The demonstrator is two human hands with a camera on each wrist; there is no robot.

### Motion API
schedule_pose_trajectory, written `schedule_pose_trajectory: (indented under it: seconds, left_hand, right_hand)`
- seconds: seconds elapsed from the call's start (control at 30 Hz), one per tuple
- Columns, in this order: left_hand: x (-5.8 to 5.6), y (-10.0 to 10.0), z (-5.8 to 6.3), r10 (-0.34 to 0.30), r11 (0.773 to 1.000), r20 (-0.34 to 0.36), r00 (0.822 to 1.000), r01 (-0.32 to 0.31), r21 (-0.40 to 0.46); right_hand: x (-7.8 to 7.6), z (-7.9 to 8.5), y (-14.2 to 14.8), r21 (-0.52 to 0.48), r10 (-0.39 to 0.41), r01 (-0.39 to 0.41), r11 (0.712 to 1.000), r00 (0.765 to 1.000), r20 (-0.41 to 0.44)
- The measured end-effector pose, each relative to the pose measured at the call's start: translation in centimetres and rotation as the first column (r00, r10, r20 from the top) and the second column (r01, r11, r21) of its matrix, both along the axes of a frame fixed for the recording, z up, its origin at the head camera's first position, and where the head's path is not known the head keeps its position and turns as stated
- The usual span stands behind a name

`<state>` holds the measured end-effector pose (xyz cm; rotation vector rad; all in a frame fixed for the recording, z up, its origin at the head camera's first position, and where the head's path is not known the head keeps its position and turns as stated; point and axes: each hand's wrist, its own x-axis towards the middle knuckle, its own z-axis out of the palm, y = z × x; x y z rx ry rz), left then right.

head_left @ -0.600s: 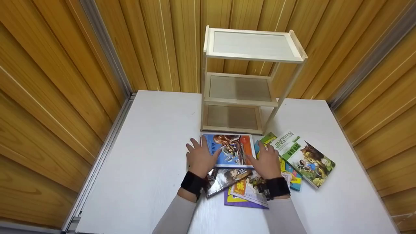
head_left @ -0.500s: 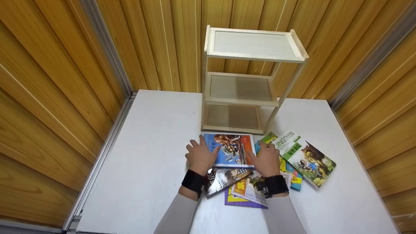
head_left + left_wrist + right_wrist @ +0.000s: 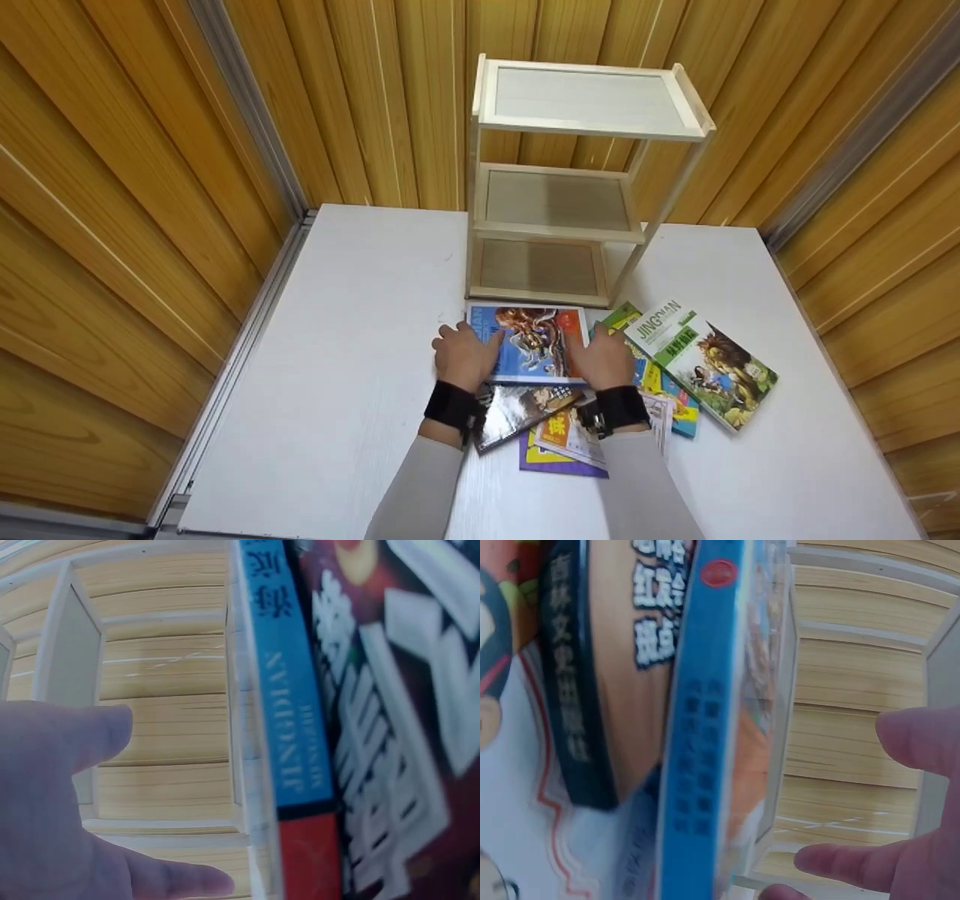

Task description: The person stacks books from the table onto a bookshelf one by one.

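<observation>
A blue-and-orange picture book (image 3: 536, 345) lies flat on top of a loose pile, close in front of the shelf. My left hand (image 3: 461, 356) is at its left edge, the thumb over the cover. At the right edge is my right hand (image 3: 606, 358), its thumb also over the cover. Both wrist views show thumb and fingers spread, neither curled round the book; its blue spine (image 3: 292, 727) faces the camera. Beneath it sticks out a dark glossy book (image 3: 517, 412). Nearer me are an orange-titled book (image 3: 570, 435) and a purple-edged one (image 3: 559, 469), partly hidden by the right wrist.
Behind the pile stands a pale wooden three-tier shelf (image 3: 555, 232). A green-and-white book (image 3: 705, 364) lies tilted at the right, over a blue-and-yellow book (image 3: 679, 409). The white table (image 3: 360, 360) is bounded by wood-panelled walls (image 3: 112, 187).
My hands have drawn inward against the book's sides, the right one moving left, with the fingers bending a little. The book lies about where it was.
</observation>
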<state>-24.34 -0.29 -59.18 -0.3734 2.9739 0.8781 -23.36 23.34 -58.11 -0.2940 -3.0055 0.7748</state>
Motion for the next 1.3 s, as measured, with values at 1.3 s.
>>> schedule_pose_trajectory:
  seconds: [1.3]
  left_hand:
    - [-0.3, 0.2, -0.5, 0.015, 0.996, 0.049, 0.999, -0.019, 0.087]
  right_hand:
    - [-1.0, -2.3, -0.1, -0.063, -0.028, 0.037, 0.997, 0.990, 0.139]
